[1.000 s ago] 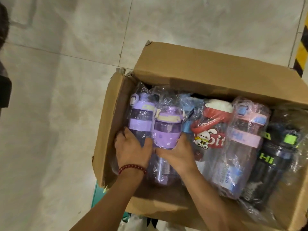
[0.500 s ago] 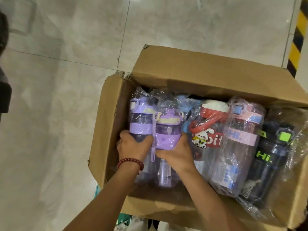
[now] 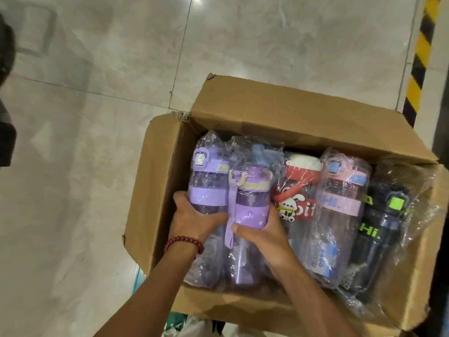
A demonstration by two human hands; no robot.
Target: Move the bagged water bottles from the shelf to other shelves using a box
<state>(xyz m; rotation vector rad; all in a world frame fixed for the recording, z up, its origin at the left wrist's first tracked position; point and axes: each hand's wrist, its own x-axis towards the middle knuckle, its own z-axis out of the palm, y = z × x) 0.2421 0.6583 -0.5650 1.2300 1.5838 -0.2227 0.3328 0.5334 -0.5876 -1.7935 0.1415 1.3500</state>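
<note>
Pale marble-look floor tiles (image 3: 97,166) with thin grout lines fill the room below, and a yellow-and-black hazard stripe (image 3: 420,57) runs along the right edge. An open cardboard box (image 3: 267,110) sits over the floor, its flaps folded out. Inside lie 5 bagged water bottles side by side. The left hand (image 3: 194,220) curls around the tall purple bottle (image 3: 206,186) at the box's left end; the right hand (image 3: 262,232) grips the shorter purple bottle (image 3: 250,198) beside it.
</note>
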